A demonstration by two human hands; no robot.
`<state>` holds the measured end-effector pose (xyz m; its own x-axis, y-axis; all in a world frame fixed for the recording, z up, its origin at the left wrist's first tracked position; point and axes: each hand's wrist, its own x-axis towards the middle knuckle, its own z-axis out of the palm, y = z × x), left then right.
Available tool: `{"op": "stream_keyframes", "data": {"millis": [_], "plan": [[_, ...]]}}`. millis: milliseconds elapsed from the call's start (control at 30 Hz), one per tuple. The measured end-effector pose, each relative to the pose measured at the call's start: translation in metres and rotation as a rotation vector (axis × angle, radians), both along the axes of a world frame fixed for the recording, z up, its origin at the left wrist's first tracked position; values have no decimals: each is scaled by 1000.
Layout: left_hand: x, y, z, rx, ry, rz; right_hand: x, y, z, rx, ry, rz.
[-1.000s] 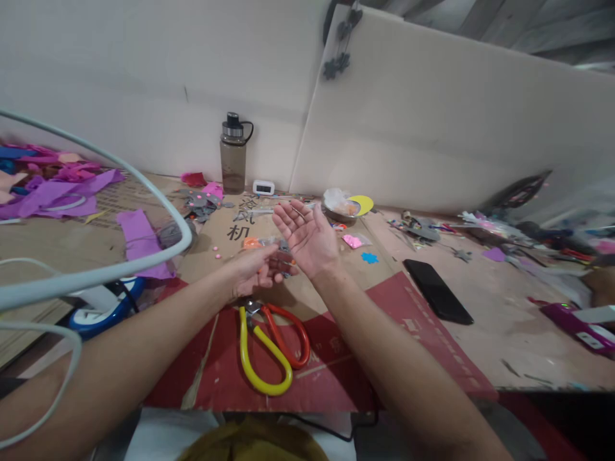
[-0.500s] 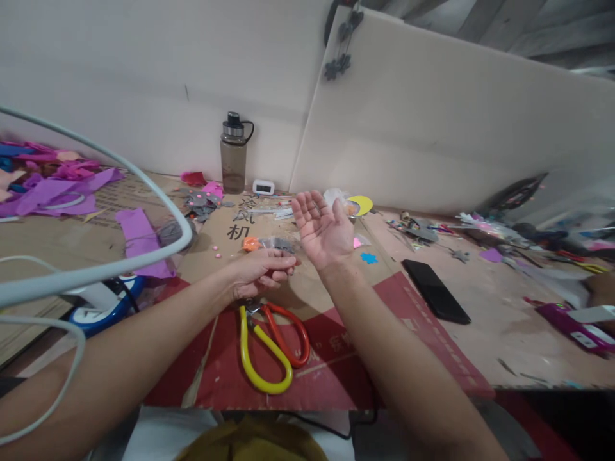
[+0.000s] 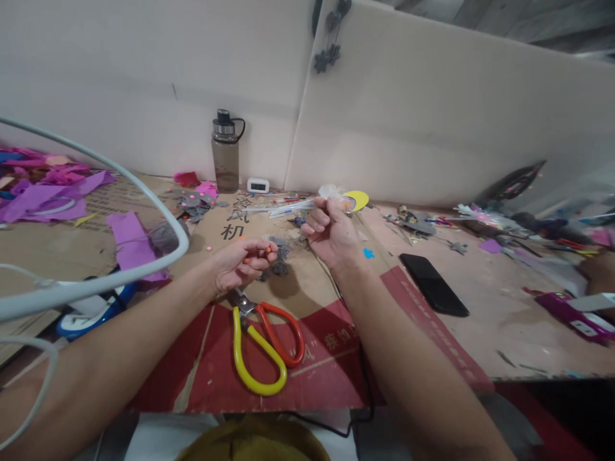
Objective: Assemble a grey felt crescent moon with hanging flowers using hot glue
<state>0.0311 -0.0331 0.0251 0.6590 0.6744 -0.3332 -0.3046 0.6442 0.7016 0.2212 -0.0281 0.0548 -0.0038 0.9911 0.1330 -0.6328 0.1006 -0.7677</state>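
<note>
My left hand is closed, with small orange bead-like pieces showing at its fingertips. Just right of those fingertips is a bunch of dark grey flower-shaped pieces; whether it hangs or lies on the cardboard I cannot tell. My right hand is raised a little farther off, its fingers curled in and thumb and forefinger pinched together. What that pinch holds, if anything, is too small to make out. Below my left hand lies a pair of scissors with one yellow and one red handle.
Cardboard covers the table under my hands. A water bottle and a small white digital display stand by the wall. To the right lie a black phone and a blue flower cutout. A white tube curves across the left.
My right hand has gone from open, palm up, to curled and pinched. My left hand has shifted slightly left. The grey bunch now shows more fully between the hands.
</note>
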Motion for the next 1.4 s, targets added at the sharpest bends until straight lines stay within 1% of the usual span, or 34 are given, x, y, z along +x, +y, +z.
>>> {"op": "stream_keyframes", "data": {"millis": [67, 133, 267, 367, 433, 500, 600, 667, 700, 767, 833, 933, 1033, 1100, 1133, 1267, 1300, 1333, 1400], "plan": [[-2, 0, 3, -23, -13, 18, 1, 0, -1, 9, -6, 7], [-5, 2, 8, -37, -33, 58, 3, 2, -4, 1, -58, 12], [-14, 9, 18, -12, -64, 161, 4, 7, -15, -29, -314, -18], [-19, 12, 21, 0, -58, 159, 0, 5, -19, -38, -484, 8], [-20, 12, 22, 3, -59, 142, -4, 2, -21, -25, -560, 60], [-19, 11, 22, 12, -69, 132, -9, -1, -23, 16, -571, 125], [-17, 9, 22, 24, -67, 101, -18, -5, -29, 72, -562, 295], [-18, 9, 24, 30, -53, 98, -22, -7, -33, 91, -635, 391], [-19, 9, 26, 31, -49, 111, -23, -8, -33, 96, -686, 411], [-24, 12, 29, 19, -60, 163, -23, -9, -30, 97, -755, 394], [-33, 17, 33, -31, -101, 225, -19, -10, -23, 97, -748, 356], [-50, 26, 36, -132, -185, 314, -7, -11, -11, 106, -628, 320], [-61, 34, 35, -167, -183, 383, 3, -10, -2, 109, -505, 280], [-62, 36, 33, -119, -133, 392, 5, -10, -1, 115, -467, 264], [-59, 35, 32, -67, -95, 393, 5, -10, -1, 114, -464, 269], [-36, 26, 22, 244, 88, 428, -6, -12, -8, 94, -483, 357], [-29, 23, 20, 315, 124, 416, -10, -13, -10, 90, -484, 387], [-22, 19, 17, 362, 143, 363, -13, -14, -12, 89, -480, 413], [-11, 12, 11, 369, 195, 202, -18, -15, -15, 86, -471, 455]]}}
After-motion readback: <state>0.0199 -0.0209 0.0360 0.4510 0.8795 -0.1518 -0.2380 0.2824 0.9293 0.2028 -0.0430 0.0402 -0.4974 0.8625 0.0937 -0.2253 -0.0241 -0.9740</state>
